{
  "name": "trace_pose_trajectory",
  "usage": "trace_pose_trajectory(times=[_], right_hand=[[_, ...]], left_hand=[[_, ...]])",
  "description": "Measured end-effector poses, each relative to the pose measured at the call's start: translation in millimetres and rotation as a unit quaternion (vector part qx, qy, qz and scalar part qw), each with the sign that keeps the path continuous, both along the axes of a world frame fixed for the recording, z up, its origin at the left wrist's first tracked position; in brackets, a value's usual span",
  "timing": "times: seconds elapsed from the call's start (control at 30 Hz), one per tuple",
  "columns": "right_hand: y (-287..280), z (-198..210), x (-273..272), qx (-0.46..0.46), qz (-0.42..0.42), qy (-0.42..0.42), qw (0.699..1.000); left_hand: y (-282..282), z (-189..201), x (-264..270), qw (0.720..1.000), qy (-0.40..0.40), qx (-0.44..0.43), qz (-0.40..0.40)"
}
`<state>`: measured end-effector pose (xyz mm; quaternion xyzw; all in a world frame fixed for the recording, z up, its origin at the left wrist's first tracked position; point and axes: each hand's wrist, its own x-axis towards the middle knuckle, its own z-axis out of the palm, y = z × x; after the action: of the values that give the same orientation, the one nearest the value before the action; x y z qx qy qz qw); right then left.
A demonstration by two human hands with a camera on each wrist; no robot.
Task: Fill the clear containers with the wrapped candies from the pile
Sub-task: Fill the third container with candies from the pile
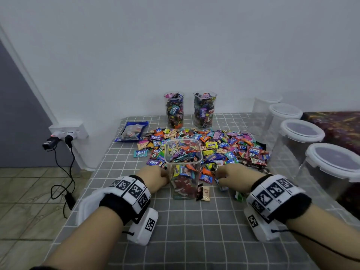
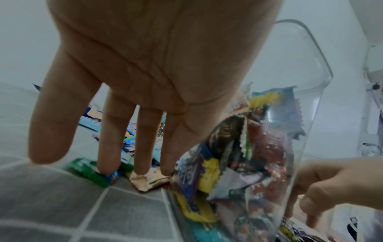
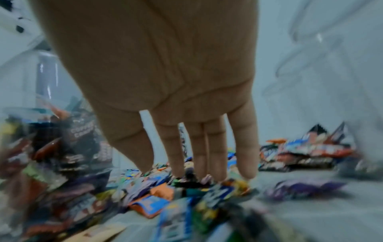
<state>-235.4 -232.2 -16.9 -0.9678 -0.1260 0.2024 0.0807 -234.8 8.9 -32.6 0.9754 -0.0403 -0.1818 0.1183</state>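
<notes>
A clear square container [image 1: 183, 168], partly filled with wrapped candies, stands in the middle of the checked tablecloth [image 1: 194, 230]. The candy pile [image 1: 224, 149] spreads behind and to the right of it. My left hand [image 1: 157, 175] is beside the container's left wall [image 2: 290, 114], fingers [image 2: 145, 155] straight, their tips touching a beige candy [image 2: 149, 180] and a green one [image 2: 89, 170] on the cloth. My right hand [image 1: 229, 174] is to the right of the container [image 3: 41, 131], fingers [image 3: 196, 155] pointing down onto loose candies [image 3: 157, 193]. The right wrist view is blurred.
Two full clear containers [image 1: 174, 110] [image 1: 205, 110] stand at the back. Several empty lidded containers [image 1: 300, 137] line the right side. A blue bag [image 1: 132, 131] lies back left. A black and a beige candy [image 1: 203, 191] lie before the container. A wall socket with plugs [image 1: 68, 133] sits beyond the table's left edge.
</notes>
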Motion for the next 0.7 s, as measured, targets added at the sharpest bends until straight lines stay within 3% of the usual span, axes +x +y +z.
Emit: trace_pose_trajectory(times=[0.13, 0.27, 0.57, 0.7], right_hand=[[-33, -9, -3, -0.024, -0.135, -0.099, 0.986], [-55, -24, -10, -0.050, -0.214, -0.056, 0.974], [-54, -35, -6, -0.074, -0.286, -0.029, 0.955], [-44, -27, -2, -0.097, -0.220, -0.014, 0.971]], left_hand=[[3, -5, 0, 1.000, -0.004, -0.002, -0.003], [-2, -6, 0, 1.000, -0.016, -0.004, 0.006], [-4, -4, -7, 1.000, -0.019, -0.005, 0.002], [-2, -6, -7, 1.000, -0.009, -0.017, 0.000]])
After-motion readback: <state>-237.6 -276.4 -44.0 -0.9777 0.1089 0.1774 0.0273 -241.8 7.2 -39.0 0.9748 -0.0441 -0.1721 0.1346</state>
